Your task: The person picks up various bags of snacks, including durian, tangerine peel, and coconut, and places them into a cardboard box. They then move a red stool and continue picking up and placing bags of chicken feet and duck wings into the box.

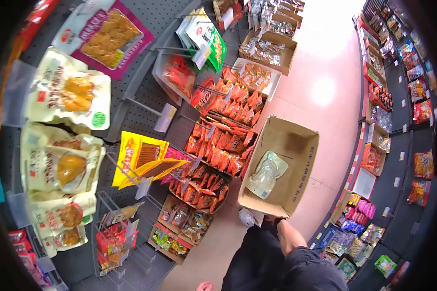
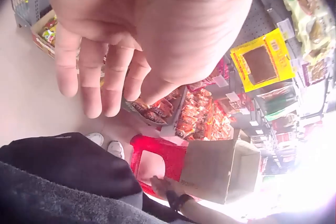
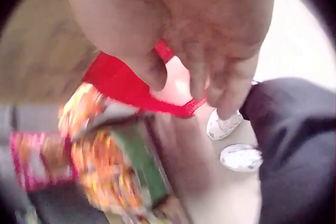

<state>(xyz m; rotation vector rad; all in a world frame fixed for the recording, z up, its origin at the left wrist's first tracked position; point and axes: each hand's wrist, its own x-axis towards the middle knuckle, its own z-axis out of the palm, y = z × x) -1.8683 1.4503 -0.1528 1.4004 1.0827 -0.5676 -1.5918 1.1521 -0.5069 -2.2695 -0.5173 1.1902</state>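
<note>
At the bottom edge of the head view, only part of my left hand (image 1: pixel 206 286) shows. In the left wrist view that hand (image 2: pixel 152 35) has its fingers extended, with nothing in them. My right hand (image 3: pixel 205 71) hangs with loosely bent fingers in front of a red frame-like thing (image 3: pixel 121 85) with a pale middle; no object shows between the fingers. From the head, this hand is hidden behind the near edge of an open cardboard box (image 1: pixel 303 160). Inside the box lies a pale, clear plastic food pack (image 1: pixel 267 174). The box adjoins the red thing in the left wrist view.
Food packs (image 1: pixel 68 167) hang on a dark pegboard at left, with yellow packs (image 1: pixel 141 150) on projecting hooks. Cartons of orange-red snack packets (image 1: pixel 223 145) stand below. Across the pale tiled aisle (image 1: pixel 315 97) is another stocked shelf (image 1: pixel 403 150). White shoes (image 3: pixel 241 158) show underfoot.
</note>
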